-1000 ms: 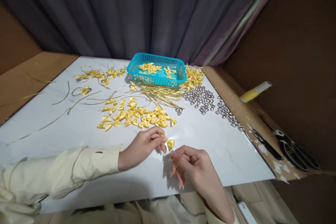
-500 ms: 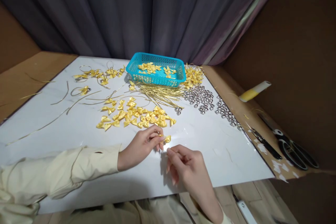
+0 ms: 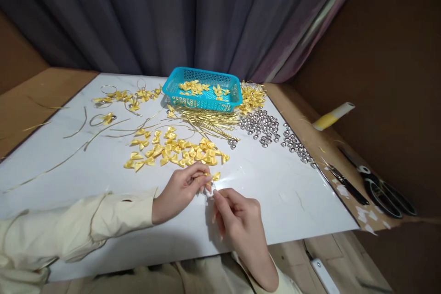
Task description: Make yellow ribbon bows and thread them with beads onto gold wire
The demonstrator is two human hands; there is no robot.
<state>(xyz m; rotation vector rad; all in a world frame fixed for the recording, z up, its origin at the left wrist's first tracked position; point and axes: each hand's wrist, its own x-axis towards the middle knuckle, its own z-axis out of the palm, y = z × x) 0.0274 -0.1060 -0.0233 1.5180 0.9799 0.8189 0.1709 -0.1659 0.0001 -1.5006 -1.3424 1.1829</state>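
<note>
My left hand (image 3: 186, 190) is closed in a pinch on a small yellow ribbon bow (image 3: 216, 176), one loop of which sticks out past the fingertips. Just below and to the right, my right hand (image 3: 237, 220) has thumb and forefinger pressed together on a thin strand that runs up toward the bow; its kind is too small to make out. Beyond the hands lies a spread of loose yellow bows (image 3: 175, 149). Behind these is a bundle of gold cords (image 3: 210, 121), with small silver bells or beads (image 3: 260, 126) heaped to its right.
A blue basket (image 3: 201, 106) with yellow bows stands at the back. Bows with cord loops (image 3: 132, 96) lie at the far left, more (image 3: 253, 96) right of the basket. Along the right edge are pliers or snips (image 3: 347, 186), scissors (image 3: 386, 193) and a yellow-white tube (image 3: 333, 116).
Both hands have shifted slightly left in view, along with the whole scene. My right fingertips are a little nearer the bow, and a thin strand now shows between the hands.
</note>
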